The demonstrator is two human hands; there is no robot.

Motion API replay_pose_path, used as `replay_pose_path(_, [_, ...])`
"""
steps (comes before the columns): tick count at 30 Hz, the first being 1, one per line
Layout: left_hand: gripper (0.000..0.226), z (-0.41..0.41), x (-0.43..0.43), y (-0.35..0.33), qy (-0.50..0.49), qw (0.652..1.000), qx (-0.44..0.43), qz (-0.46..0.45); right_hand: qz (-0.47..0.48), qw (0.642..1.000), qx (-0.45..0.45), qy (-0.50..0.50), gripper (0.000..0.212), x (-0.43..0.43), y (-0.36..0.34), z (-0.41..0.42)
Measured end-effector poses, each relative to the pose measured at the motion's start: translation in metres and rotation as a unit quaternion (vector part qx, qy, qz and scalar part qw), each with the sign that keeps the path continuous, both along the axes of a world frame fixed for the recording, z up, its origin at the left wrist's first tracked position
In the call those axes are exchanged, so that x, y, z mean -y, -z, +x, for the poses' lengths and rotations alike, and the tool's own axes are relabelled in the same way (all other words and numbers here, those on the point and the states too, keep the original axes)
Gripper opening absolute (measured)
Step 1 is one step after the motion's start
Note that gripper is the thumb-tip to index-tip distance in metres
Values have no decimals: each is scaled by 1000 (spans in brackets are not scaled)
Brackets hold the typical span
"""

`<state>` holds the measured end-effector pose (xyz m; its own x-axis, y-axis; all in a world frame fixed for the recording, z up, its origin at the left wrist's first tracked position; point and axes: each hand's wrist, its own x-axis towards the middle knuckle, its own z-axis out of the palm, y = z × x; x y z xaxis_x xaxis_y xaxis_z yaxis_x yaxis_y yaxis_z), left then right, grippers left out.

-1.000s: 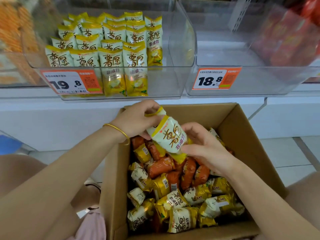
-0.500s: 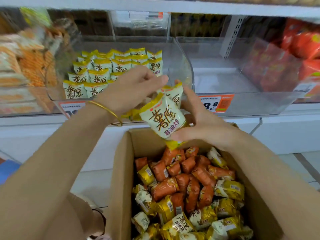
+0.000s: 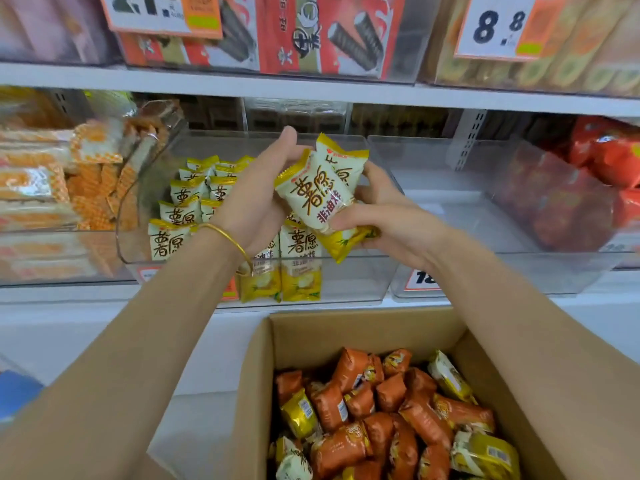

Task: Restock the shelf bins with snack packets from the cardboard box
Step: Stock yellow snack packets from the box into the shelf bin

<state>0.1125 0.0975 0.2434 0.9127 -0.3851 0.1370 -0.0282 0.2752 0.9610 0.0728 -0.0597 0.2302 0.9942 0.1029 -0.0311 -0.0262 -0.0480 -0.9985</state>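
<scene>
Two white-and-yellow snack packets (image 3: pixel 320 192) are held together above the front of a clear shelf bin (image 3: pixel 349 284). The left hand (image 3: pixel 254 202) curls round their upper left side, and the right hand (image 3: pixel 394 223) pinches their yellow lower end. Matching packets (image 3: pixel 180 212) stand in rows in the bin's left part. A gold bangle (image 3: pixel 225 233) rings the left wrist. Below, the open cardboard box (image 3: pixel 346 329) holds orange and yellow packets (image 3: pixel 348 375).
</scene>
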Motion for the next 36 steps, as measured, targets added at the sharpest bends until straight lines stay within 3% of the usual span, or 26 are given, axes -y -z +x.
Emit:
replay_pose_path(3, [34, 8, -4, 9, 9, 999, 31, 7, 3, 1000, 8, 25, 96, 0, 5, 9])
replay_pose_path(7, [52, 16, -8, 26, 23, 993, 99, 66, -43, 999, 23, 19, 93, 6, 8, 13])
replay_pose_path(10, [55, 22, -10, 30, 17, 986, 146, 83, -42, 999, 5, 25, 60, 7, -1, 15])
replay_pose_path(12, [48, 25, -9, 31, 17, 976, 187, 108, -77, 993, 25, 84, 36, 4, -8, 21])
replay_pose_path(15, [36, 25, -4, 32, 4, 971, 210, 116, -148, 964, 136, 173, 25, 2, -13, 30])
replay_pose_path(18, [26, 25, -5, 30, -65, 957, 238, 151, -284, 913, 190, 225, 36, 2, -14, 39])
replay_pose_path(23, [31, 25, -15, 29, -110, 922, 281, 243, -433, 873, 67, 214, 34, -9, -9, 64])
replay_pose_path(27, [68, 25, -25, 32, -84, 933, 239, 256, -418, 887, -77, 182, 37, -14, 6, 90])
replay_pose_path(30, [70, 25, -35, 35, -60, 947, 207, 237, -378, 897, -149, 175, 37, -10, 19, 102])
replay_pose_path(34, [68, 26, -41, 39, -54, 955, 185, 224, -330, 914, -103, 212, 22, -4, 35, 109])
replay_pose_path(36, [71, 26, -42, 39, -55, 956, 180, 227, -310, 921, -85, 218, 28, -2, 37, 108])
